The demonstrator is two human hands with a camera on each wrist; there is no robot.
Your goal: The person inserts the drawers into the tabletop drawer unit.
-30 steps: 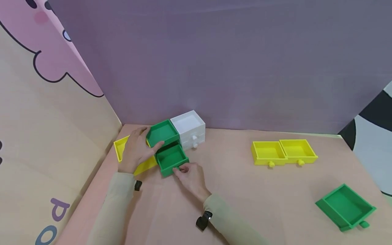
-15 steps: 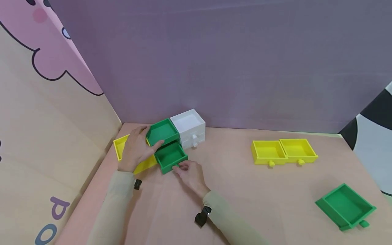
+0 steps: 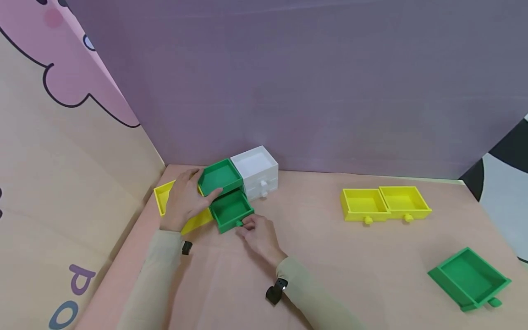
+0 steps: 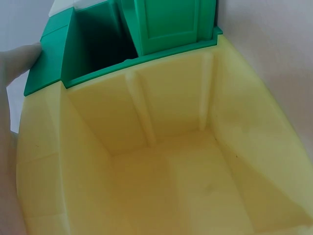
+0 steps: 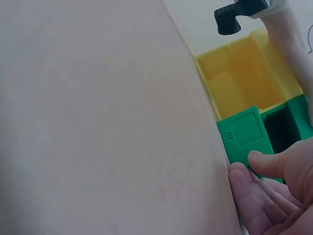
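Observation:
A row of small plastic drawer units stands at the back left, with a green cabinet (image 3: 220, 177) between a yellow case (image 3: 197, 222) and a white one. My left hand (image 3: 186, 201) reaches across the yellow case and holds the green cabinet, its thumb along the front top edge. The yellow case gapes hollow in the left wrist view. From the green cabinet's lower opening juts a green drawer (image 3: 231, 211), with a dark gap above it. My right hand (image 3: 261, 236) pinches at the drawer's knob, thumb and forefinger against its front (image 5: 244, 132).
To the right, two yellow drawers (image 3: 365, 201) sit side by side. Another green drawer (image 3: 470, 278) lies nearer the front right. The white unit (image 3: 255, 172), its knobs facing front, stands beside the green cabinet, close to the grey-purple backdrop (image 3: 313, 91).
The green drawer has slid slightly further into its cabinet, with my right hand moving along with it. My left hand keeps its place, and the loose drawers have not moved.

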